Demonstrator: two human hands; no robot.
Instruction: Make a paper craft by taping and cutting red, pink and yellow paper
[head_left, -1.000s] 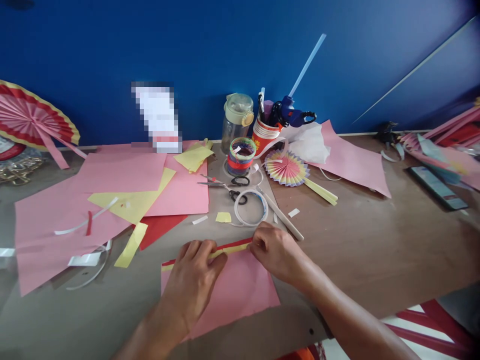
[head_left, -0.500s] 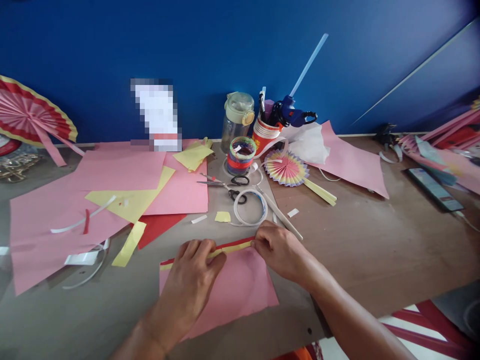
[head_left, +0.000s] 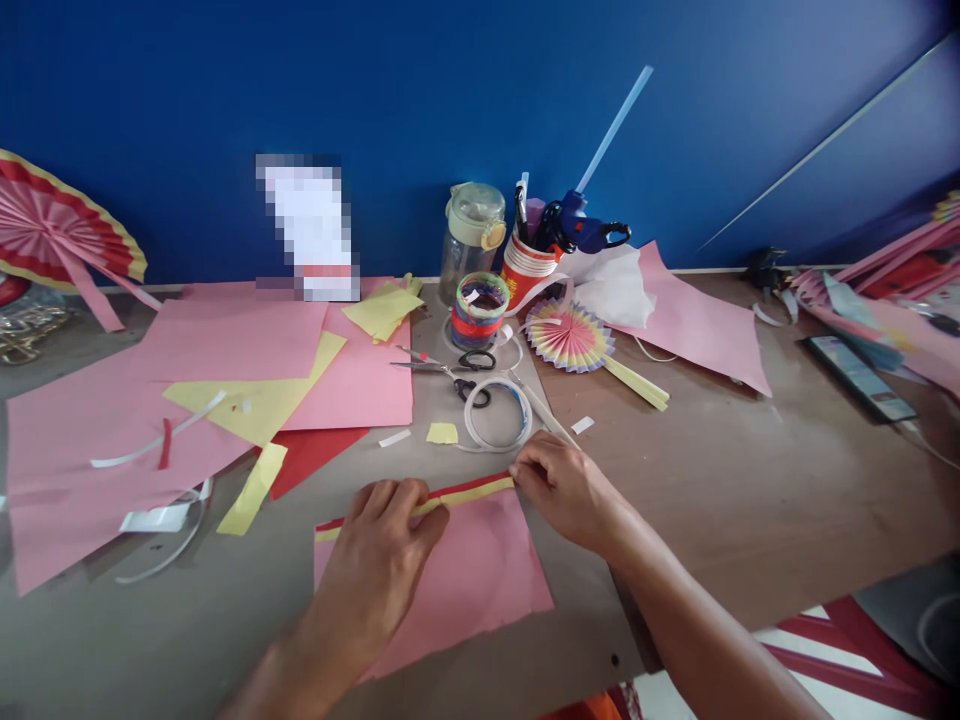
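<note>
A pink sheet of paper (head_left: 480,580) with a yellow and red striped far edge lies on the table before me. My left hand (head_left: 382,555) grips that striped edge left of its middle, fingers over the far side and thumb on the near side. At the sheet's far right corner, the fingers of my right hand (head_left: 551,485) are pinched together on the edge. Just beyond the sheet are a roll of clear tape (head_left: 474,432), a pair of scissors (head_left: 459,372) with black handles, and a small yellow paper scrap (head_left: 442,433).
Pink sheets (head_left: 232,340) and yellow pieces (head_left: 251,490) spread over the left. Along the blue wall stand a lidded bottle (head_left: 474,235), a wound tape roll (head_left: 480,312) and a paper cup (head_left: 525,265) holding a glue gun. A pleated rosette (head_left: 571,338) lies nearby; a phone (head_left: 859,378) is right.
My right hand has slid slightly right to the sheet's corner, baring more of the striped edge. My left hand keeps its place on the paper. The whole view has shifted a little.
</note>
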